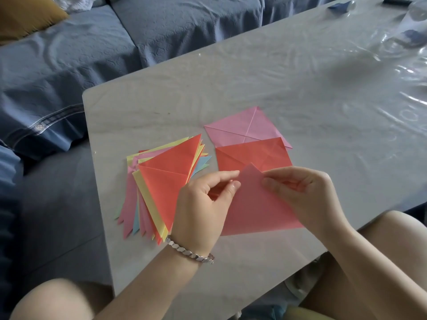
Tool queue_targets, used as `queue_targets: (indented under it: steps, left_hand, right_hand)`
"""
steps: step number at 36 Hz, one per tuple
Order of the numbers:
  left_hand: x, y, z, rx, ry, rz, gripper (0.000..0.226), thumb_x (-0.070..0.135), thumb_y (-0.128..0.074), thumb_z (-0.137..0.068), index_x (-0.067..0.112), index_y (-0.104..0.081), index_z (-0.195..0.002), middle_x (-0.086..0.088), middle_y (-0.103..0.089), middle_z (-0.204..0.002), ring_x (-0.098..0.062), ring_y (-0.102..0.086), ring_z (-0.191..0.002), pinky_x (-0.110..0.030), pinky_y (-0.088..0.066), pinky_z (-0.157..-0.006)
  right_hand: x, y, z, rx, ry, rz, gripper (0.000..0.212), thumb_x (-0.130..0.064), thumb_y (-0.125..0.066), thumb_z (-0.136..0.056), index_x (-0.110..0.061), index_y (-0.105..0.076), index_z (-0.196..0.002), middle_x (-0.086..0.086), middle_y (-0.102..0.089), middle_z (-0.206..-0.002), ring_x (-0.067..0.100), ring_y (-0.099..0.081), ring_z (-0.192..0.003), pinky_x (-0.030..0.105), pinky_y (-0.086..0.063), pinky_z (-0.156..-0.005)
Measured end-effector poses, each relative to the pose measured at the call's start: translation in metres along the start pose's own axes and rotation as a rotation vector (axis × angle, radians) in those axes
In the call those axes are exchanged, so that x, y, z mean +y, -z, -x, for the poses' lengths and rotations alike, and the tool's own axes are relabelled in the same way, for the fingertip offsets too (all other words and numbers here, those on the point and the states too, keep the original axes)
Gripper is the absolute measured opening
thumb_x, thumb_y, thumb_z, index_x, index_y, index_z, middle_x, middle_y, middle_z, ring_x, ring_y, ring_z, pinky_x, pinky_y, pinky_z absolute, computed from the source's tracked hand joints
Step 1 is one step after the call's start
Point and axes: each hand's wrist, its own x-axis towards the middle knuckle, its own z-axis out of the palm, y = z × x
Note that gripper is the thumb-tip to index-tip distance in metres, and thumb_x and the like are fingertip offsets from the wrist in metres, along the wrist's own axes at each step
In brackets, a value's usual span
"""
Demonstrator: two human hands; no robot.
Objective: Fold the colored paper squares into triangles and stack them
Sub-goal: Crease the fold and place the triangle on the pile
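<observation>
I hold a pink paper sheet just above the table's near edge. My left hand pinches its upper left edge between thumb and fingers. My right hand pinches its top corner from the right. To the left lies a fanned stack of folded triangles, with a red-orange one on top and yellow, pink, blue and green ones under it. Beyond my hands a creased red-orange square lies flat, overlapping a creased pink square.
The grey table is covered with clear plastic film. A blue sofa with a mustard cushion runs along the left and far side. Small blue and dark objects sit at the far right corner. My knees are below the table edge.
</observation>
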Motion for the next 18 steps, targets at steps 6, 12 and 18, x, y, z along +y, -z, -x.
queue_targets:
  steps: [6, 12, 18]
  left_hand:
    - [0.002, 0.003, -0.005, -0.142, 0.083, 0.008, 0.031, 0.006, -0.072, -0.075, 0.034, -0.064, -0.087, 0.013, -0.064, -0.069, 0.001, -0.06, -0.064, -0.007, -0.045, -0.065]
    - [0.005, 0.001, -0.008, -0.344, 0.109, -0.033, 0.011, 0.014, -0.071, -0.076, 0.024, -0.073, -0.072, 0.012, -0.068, -0.062, 0.003, -0.06, -0.058, -0.01, -0.044, -0.058]
    - [-0.028, -0.018, -0.022, -0.048, 0.459, 0.188, 0.021, 0.004, -0.068, -0.077, 0.019, -0.068, -0.064, 0.0, -0.067, -0.061, -0.015, -0.062, -0.058, -0.029, -0.056, -0.065]
  right_hand:
    - [-0.006, 0.014, -0.01, -0.244, 0.1, 0.249, 0.023, -0.01, -0.074, -0.074, -0.033, -0.071, -0.071, -0.019, -0.069, -0.075, -0.003, -0.063, -0.073, 0.005, -0.042, -0.07]
    - [-0.012, 0.019, -0.026, -0.434, 0.377, 0.69, 0.014, -0.036, -0.064, -0.075, -0.028, -0.075, -0.079, -0.023, -0.065, -0.069, 0.003, -0.058, -0.071, 0.024, -0.048, -0.08]
    - [0.007, 0.003, -0.028, -0.239, 0.528, 0.963, 0.032, -0.027, -0.073, -0.073, -0.017, -0.07, -0.103, 0.004, -0.065, -0.115, 0.024, -0.056, -0.116, 0.049, -0.031, -0.104]
